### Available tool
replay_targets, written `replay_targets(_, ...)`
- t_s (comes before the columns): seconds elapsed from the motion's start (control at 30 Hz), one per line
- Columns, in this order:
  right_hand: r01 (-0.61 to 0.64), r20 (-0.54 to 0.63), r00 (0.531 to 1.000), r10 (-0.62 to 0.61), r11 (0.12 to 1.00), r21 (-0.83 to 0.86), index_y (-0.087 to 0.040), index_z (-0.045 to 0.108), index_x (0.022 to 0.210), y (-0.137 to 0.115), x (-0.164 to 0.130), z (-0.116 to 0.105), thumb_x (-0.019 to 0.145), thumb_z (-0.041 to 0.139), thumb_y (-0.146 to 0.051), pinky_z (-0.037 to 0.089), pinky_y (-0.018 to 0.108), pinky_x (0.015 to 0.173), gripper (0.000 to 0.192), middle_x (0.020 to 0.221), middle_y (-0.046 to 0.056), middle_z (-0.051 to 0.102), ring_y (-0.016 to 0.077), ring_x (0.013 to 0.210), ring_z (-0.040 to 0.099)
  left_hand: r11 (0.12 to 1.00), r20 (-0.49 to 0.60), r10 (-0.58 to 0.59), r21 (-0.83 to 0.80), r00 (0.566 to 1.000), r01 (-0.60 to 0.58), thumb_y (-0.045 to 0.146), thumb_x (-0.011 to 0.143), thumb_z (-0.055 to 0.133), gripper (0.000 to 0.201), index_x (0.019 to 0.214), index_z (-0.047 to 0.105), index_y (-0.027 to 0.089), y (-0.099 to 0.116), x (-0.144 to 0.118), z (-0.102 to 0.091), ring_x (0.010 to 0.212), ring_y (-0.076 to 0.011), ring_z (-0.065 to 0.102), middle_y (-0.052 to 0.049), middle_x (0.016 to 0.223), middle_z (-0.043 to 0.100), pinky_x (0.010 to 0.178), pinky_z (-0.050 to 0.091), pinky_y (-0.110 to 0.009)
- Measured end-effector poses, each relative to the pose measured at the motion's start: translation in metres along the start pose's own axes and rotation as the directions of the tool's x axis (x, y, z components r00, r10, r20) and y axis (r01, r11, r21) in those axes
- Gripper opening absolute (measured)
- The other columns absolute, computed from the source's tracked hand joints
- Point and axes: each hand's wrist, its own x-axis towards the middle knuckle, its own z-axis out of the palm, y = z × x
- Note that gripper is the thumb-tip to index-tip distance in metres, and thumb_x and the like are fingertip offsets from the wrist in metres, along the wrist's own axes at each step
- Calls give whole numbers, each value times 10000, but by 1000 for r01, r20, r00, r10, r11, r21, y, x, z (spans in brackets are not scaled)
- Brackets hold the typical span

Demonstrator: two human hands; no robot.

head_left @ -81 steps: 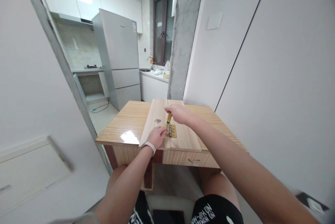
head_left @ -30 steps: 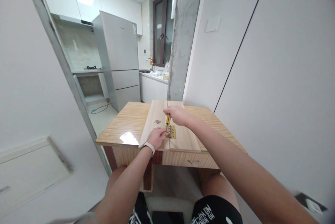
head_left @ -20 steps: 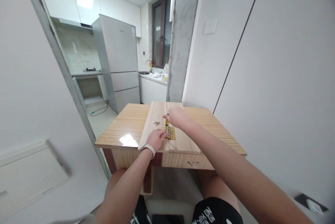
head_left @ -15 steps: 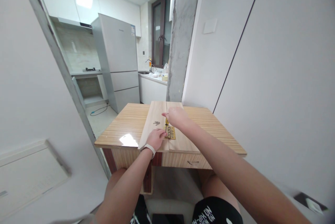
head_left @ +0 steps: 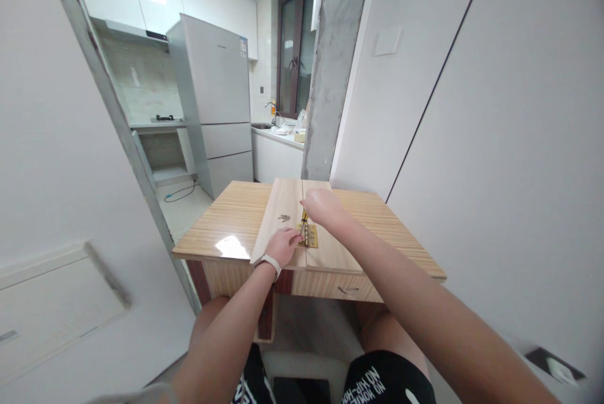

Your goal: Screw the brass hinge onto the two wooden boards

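Note:
My right hand (head_left: 321, 204) is closed round the yellow-and-black handle of a screwdriver (head_left: 304, 218), its shaft pointing down at a brass hinge (head_left: 311, 237). The hinge lies across the seam between two pale wooden boards (head_left: 274, 237). My left hand (head_left: 283, 245), with a light watch band at the wrist, rests on the left board. Its fingertips are pinched together by the screwdriver's tip and the hinge's left leaf; what is between them is too small to make out. A small pile of screws (head_left: 284, 218) lies on the left board beyond my left hand.
The boards lie on a wood-grain desk (head_left: 212, 221) with a drawer (head_left: 330, 286) at its front. My legs are beneath it. Walls rise close on both sides. Behind the desk are a grey pillar (head_left: 333, 77), a refrigerator (head_left: 219, 77) and a kitchen sink (head_left: 262, 126).
The camera view has shifted slightly. The screwdriver leans a little more, its handle tilted to the right; my left hand keeps its place by the hinge.

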Motion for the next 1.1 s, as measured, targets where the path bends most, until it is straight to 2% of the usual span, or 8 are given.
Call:
replay_targets(0.2,97,12,995,-97,994,-41,-66,752,1055,3,2,3,996,536,-341,488,283,860,355,1042,239,741,284,1045,707,1000,-6,-9,-16,1000,9,303,997,488,262,1034,744,260,-4,0,2,1041,-199,623,-51,1115,709,948,465,-326)
replay_targets(0.33,163,34,986,-162,985,-51,-97,740,1024,8,4,4,962,544,-205,477,270,795,233,1036,195,748,259,993,708,1000,-7,-3,-24,1000,3,296,1000,480,267,1034,742,263,-4,0,2,1031,-195,625,-44,1098,715,943,466,-319)
replay_targets(0.47,217,18,976,-216,976,-38,-139,712,1046,16,4,5,932,490,-103,432,260,749,252,1054,152,743,216,934,688,1000,-8,2,-28,1000,-2,295,1000,476,273,1039,744,259,-3,0,2,1030,-197,628,-49,1092,718,951,464,-320)
replay_targets(0.63,367,-39,929,-368,930,-26,-157,684,1015,23,4,6,869,497,-43,356,266,699,263,986,108,731,198,886,638,999,-1,-11,-37,1000,11,293,995,477,279,1069,744,261,-2,0,1,1036,-201,628,-54,1111,715,954,465,-328)
replay_targets(0.8,439,-46,898,-438,898,34,-166,679,1012,25,4,9,870,533,-45,351,253,731,237,999,84,730,184,916,628,999,19,-17,-38,1000,18,273,969,516,234,986,748,250,2,0,-1,1022,-199,629,-51,1072,717,945,466,-327)
replay_targets(0.9,392,-35,920,-390,919,49,-173,677,1047,22,4,8,909,635,-190,383,244,745,145,1018,92,739,196,954,653,999,13,-21,-24,1000,22,260,954,542,202,920,740,243,4,0,-2,1000,-195,630,-47,1024,717,928,466,-322)
replay_targets(1.0,255,-51,966,-254,967,21,-145,695,1053,16,2,4,946,625,-438,433,266,747,320,1010,152,743,242,964,681,1000,5,-14,-15,1000,14,251,952,549,193,908,736,243,6,0,-3,983,-191,630,-44,1017,716,915,464,-318)
replay_targets(1.1,125,-39,991,-126,992,-17,-109,723,1039,8,-3,-1,983,536,-498,473,291,808,436,1013,211,737,271,986,696,1000,2,-23,5,1000,23,269,952,555,191,914,739,238,7,0,-3,968,-194,632,-51,1009,715,896,468,-320)
